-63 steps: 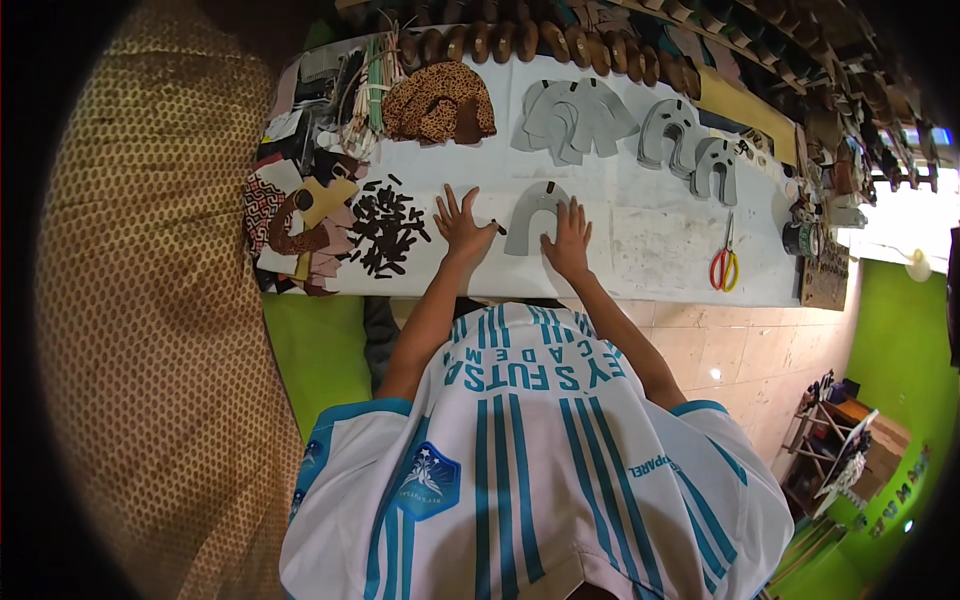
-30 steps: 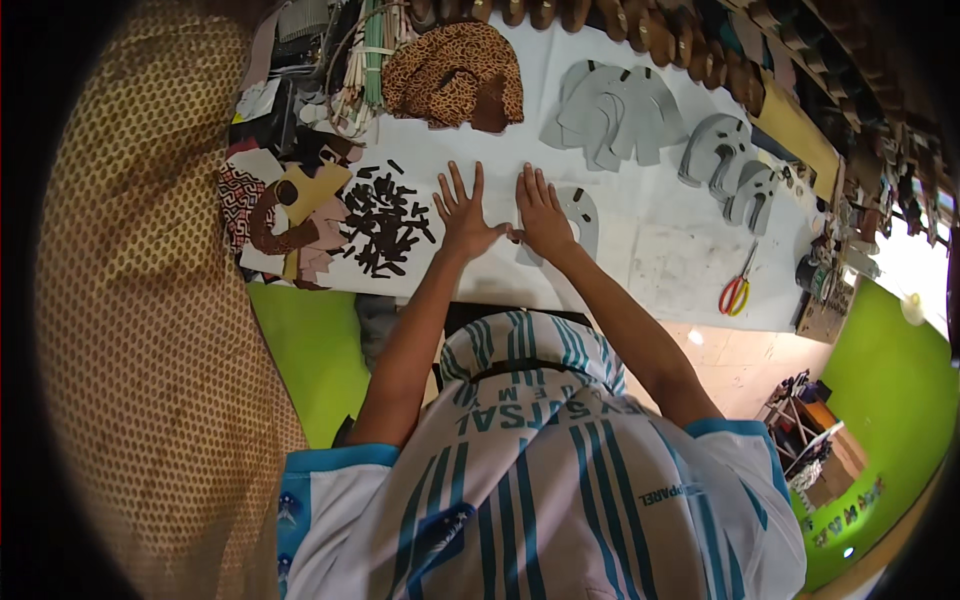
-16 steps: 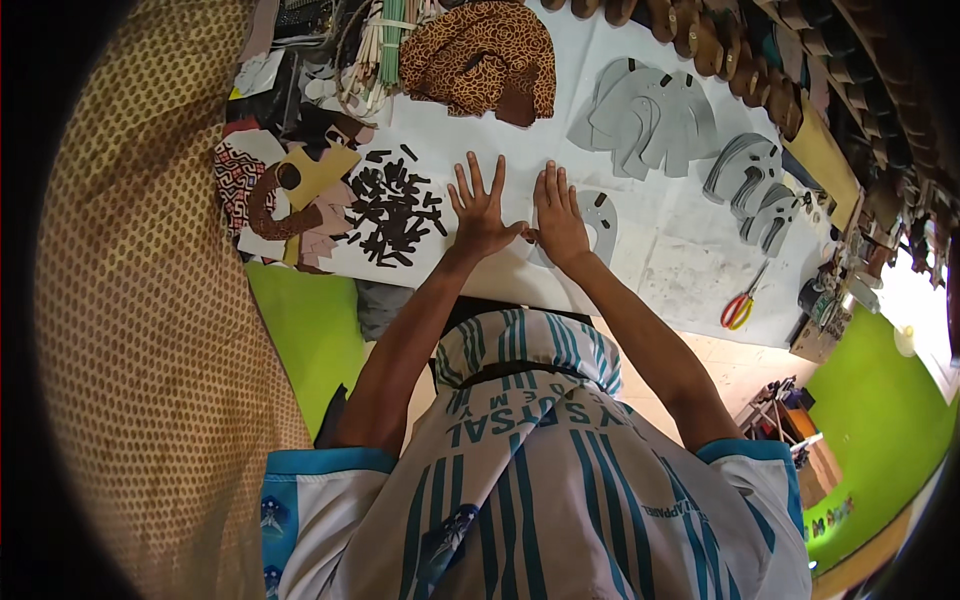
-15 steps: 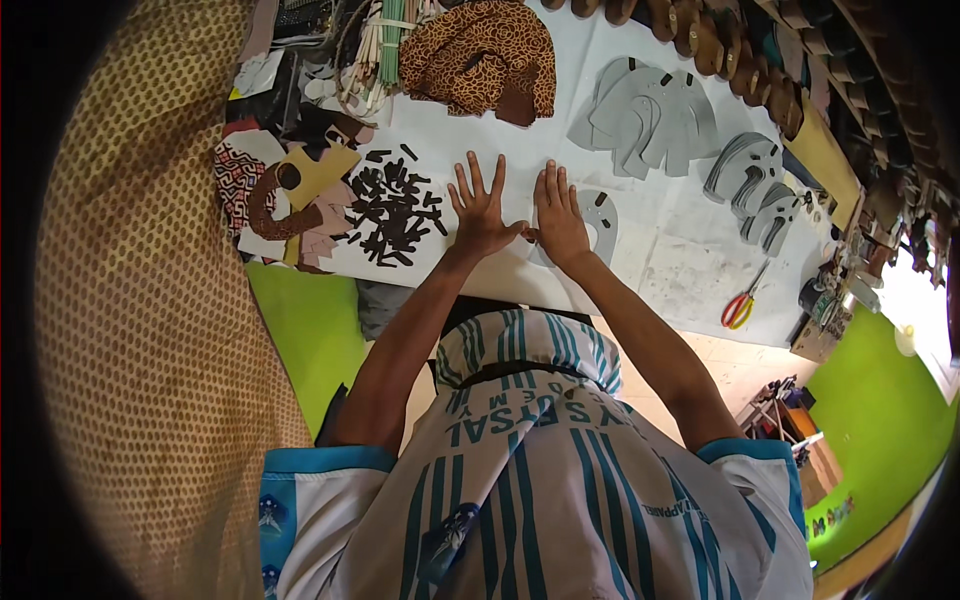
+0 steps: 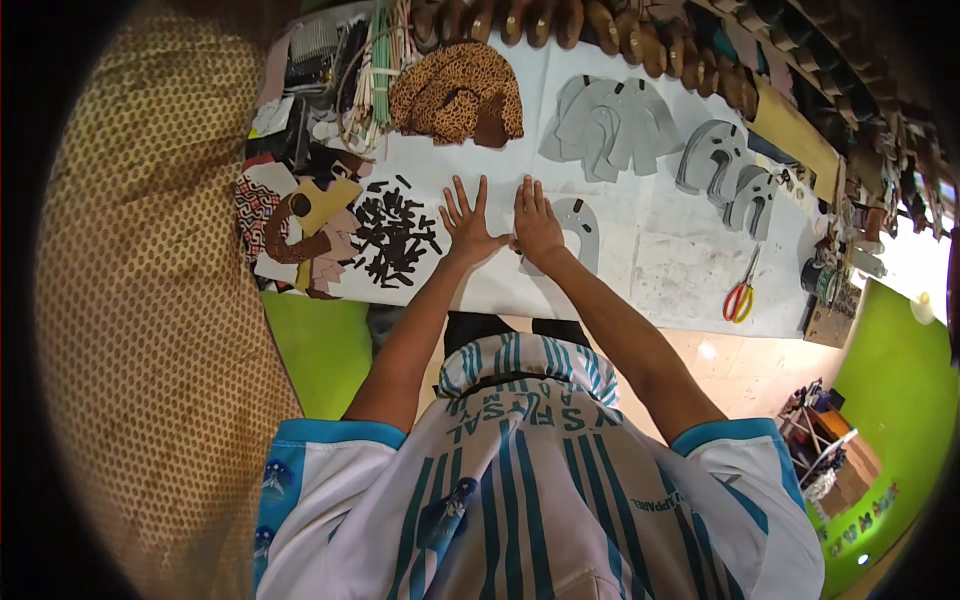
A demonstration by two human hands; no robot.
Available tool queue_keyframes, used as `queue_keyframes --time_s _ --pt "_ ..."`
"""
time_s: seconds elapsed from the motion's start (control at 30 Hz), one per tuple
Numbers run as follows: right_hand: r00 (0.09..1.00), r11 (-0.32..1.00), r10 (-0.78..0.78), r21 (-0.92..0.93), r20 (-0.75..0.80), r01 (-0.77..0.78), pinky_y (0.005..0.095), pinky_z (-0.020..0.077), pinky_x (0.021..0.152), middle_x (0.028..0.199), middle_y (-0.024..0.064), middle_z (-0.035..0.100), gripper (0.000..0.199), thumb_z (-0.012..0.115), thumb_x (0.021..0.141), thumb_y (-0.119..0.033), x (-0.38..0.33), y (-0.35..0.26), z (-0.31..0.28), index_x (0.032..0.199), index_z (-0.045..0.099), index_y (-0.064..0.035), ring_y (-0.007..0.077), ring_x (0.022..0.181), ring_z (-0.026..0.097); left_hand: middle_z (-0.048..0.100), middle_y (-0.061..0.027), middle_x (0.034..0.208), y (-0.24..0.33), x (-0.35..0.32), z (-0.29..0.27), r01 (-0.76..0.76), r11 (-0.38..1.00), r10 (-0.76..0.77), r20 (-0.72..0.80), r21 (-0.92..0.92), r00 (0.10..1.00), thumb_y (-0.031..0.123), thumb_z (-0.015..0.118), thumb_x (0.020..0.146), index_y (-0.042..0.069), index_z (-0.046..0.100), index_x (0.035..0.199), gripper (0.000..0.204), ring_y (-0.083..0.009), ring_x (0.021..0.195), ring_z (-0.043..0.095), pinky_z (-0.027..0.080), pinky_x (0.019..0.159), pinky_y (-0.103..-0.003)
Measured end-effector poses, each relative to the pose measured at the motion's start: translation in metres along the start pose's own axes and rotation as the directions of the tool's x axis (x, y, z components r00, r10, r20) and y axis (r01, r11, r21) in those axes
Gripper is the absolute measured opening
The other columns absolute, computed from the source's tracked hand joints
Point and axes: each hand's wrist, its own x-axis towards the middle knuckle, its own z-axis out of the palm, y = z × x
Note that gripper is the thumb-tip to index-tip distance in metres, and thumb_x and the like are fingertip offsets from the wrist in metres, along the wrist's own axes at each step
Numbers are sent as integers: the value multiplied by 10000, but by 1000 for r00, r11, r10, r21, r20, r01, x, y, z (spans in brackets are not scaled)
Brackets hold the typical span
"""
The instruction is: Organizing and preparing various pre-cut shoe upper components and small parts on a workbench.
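Partly broken by folds, teal lettering (image 5: 505, 408) runs across the striped shirt (image 5: 540, 500). The left hand (image 5: 467, 230) is spread wide, palm down; the right hand (image 5: 538, 225) is flat, fingers nearly together, hiding the left leg of a grey arch-shaped piece (image 5: 588, 230) on the white table (image 5: 650, 210). Whether anything small sits where the 2 hands nearly meet cannot be told. Dark strips (image 5: 392, 238) lie heaped left of the left hand.

White-covered table (image 5: 690, 275): grey arch pieces (image 5: 588, 236), dark strips (image 5: 392, 238), leopard-print fabric (image 5: 435, 88), scissors (image 5: 745, 286)
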Motion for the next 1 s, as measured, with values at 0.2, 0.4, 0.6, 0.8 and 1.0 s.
queue_keyframes --time_s 0.2,0.4,0.6,0.8,1.0 --pt "1000 998 -23 53 -5 23 502 245 1239 1677 234 107 1130 826 776 -409 -11 5 -6 1569 180 72 362 1558 155 -204 -231 1667 -6 -7 6 -9 1000 9 -69 2 998 481 919 649 296 17 1650 1360 -489 1522 -177 -2 1174 -694" --pt "995 995 -73 63 -66 78 576 188 1237 1670 230 153 1054 800 798 -385 -20 10 -8 1564 221 49 355 1554 169 357 -202 1570 -23 -22 19 -279 954 218 -378 -112 900 346 849 789 201 580 1405 688 -398 1464 296 195 1168 -598" --pt "969 959 37 281 -246 34 620 173 1221 1639 233 226 749 706 856 -198 -46 33 36 1507 384 -11 376 1529 221 589 -134 1370 13 -55 28 -355 935 308 -464 -16 831 238 810 815 152 741 1157 359 -313 1285 516 347 1072 -493" --pt "774 845 104 466 -624 262 541 340 1134 1474 229 454 521 676 809 -50 -121 37 59 1318 567 -32 438 1357 424 619 -102 1267 26 -64 42 -244 970 197 -531 -20 824 177 792 806 145 707 979 196 -299 1251 534 341 1070 -493" --pt "802 731 214 636 -557 247 458 443 1068 1411 221 502 531 705 805 -7 -172 57 76 1314 557 -24 425 1280 503 675 -41 1096 35 -53 35 -198 979 169 -357 -46 919 130 762 818 145 678 956 162 -268 1127 614 319 1078 -498"
